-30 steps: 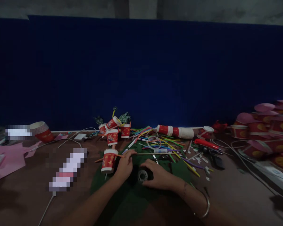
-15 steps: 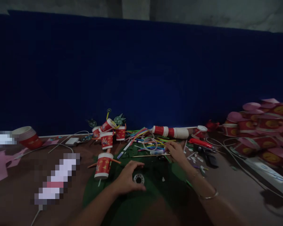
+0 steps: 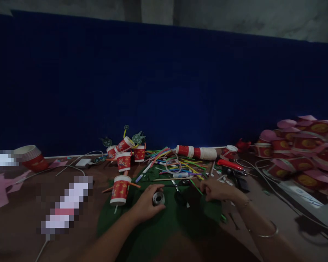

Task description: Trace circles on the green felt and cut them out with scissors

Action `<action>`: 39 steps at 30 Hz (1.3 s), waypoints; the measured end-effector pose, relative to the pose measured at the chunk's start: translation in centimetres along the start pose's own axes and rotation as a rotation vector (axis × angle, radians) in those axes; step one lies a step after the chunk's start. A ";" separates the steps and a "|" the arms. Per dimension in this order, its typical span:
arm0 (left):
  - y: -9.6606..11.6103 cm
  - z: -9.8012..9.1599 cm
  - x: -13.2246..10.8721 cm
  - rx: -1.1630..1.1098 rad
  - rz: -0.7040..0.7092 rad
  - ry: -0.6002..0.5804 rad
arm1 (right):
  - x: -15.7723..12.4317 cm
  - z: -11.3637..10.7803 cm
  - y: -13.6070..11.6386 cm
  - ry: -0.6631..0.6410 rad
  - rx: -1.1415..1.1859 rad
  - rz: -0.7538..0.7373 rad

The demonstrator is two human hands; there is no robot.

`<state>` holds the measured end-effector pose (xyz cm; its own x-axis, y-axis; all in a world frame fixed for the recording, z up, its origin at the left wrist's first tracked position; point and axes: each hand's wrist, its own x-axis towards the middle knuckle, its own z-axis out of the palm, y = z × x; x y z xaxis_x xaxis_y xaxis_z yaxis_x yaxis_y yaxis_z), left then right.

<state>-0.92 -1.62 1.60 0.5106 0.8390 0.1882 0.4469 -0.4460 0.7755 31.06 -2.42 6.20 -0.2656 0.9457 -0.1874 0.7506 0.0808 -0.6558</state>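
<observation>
My left hand [image 3: 149,203] is curled round a small roll of tape [image 3: 159,198], its thumb below and its fingers above. The roll is tilted, with its dark centre hole showing. My right hand [image 3: 218,190] hangs over the right edge of the green mat [image 3: 191,225], fingers bent and pointing down. What they hold, if anything, I cannot make out. Between the hands lie scissors [image 3: 176,186] with dark handles, partly lost in shadow. A thin green strip [image 3: 196,186] reaches towards my right fingertips.
Coloured straws [image 3: 192,165] lie heaped behind the hands, beside a nested row of red paper cups [image 3: 186,151]. A red cup figure [image 3: 120,189] stands left. Pink-topped cups [image 3: 306,145] are piled right. White cables [image 3: 287,198] cross the table; a red tool [image 3: 231,165] lies behind.
My left hand has closed round the roll, which is now tilted. My right hand has drawn back from the straws, towards the right and nearer me, uncovering the scissors.
</observation>
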 end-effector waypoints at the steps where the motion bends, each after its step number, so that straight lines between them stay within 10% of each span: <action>1: -0.1 0.0 0.0 -0.016 0.011 0.007 | -0.2 -0.5 0.2 -0.018 0.020 0.006; 9: -0.1 0.1 0.2 -0.028 0.089 0.134 | -1.4 -5.8 2.0 -0.222 0.183 0.006; 15: 0.8 -0.3 -0.4 0.053 0.257 0.219 | 4.0 0.5 -1.4 0.015 0.229 -0.197; 22: 1.1 -0.3 -0.9 0.202 0.302 0.023 | 7.7 8.1 -4.7 0.162 0.223 -0.321; 27: 1.9 -1.0 -0.6 0.201 0.220 -0.097 | 6.6 10.1 -5.4 0.389 0.068 -0.468; 39: 0.2 -1.3 -1.2 0.194 0.052 -0.105 | 4.0 10.7 -6.8 0.287 -0.021 -0.622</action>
<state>-2.41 -2.35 2.27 0.6057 0.7807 0.1536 0.5456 -0.5481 0.6340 18.44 -2.57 2.03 -0.4822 0.7673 0.4227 0.5225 0.6393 -0.5642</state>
